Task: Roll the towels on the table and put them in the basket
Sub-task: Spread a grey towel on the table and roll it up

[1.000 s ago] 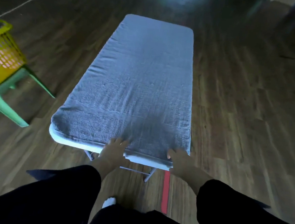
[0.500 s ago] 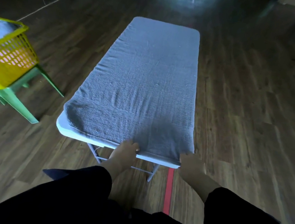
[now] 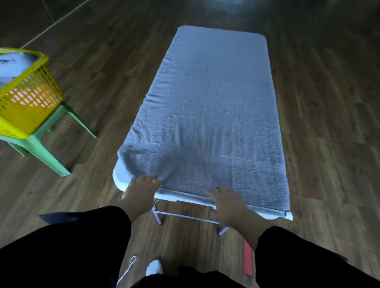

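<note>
While its near edge is touched by the left hand (image 3: 141,189) and right hand (image 3: 226,204), both flat, the towel (image 3: 210,113) should be rolled tightly and evenly along the counter (image 3: 121,175).

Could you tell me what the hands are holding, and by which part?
Nothing is gripped: the left hand and right hand rest flat on the near edge of the towel.
</note>
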A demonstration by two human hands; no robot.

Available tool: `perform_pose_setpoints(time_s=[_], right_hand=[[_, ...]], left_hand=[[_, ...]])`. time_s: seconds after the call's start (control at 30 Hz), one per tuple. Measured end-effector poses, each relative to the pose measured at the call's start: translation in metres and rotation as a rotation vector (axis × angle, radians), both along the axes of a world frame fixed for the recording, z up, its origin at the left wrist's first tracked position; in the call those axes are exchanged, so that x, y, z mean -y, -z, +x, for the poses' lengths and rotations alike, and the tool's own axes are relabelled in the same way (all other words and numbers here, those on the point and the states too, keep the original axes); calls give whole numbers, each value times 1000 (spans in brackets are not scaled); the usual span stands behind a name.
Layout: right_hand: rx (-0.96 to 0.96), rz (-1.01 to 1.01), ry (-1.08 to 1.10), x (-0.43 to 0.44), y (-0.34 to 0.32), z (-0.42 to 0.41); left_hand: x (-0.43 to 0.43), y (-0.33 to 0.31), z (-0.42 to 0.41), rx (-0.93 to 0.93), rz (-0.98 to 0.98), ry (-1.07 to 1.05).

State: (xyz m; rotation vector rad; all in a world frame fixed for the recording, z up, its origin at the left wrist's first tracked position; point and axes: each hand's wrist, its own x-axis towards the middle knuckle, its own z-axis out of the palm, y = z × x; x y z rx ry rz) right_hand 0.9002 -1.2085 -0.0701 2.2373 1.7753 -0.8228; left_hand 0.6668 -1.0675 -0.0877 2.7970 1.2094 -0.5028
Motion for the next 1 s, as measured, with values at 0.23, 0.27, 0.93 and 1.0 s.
perform_pose_setpoints(time_s=[0.23, 0.27, 0.93, 1.0], right_hand=[[-11, -172, 41, -53, 5, -59], [0, -194, 64, -56, 6, -64], [-13, -236, 237, -55, 4, -81], [1, -226, 258, -52, 8, -86]], left_hand=[[-53, 8, -62, 114, 79, 146], [-59, 9, -67, 125, 85, 161], [-115, 4, -95, 489, -43, 210], [-116, 15, -111, 427, -53, 198]])
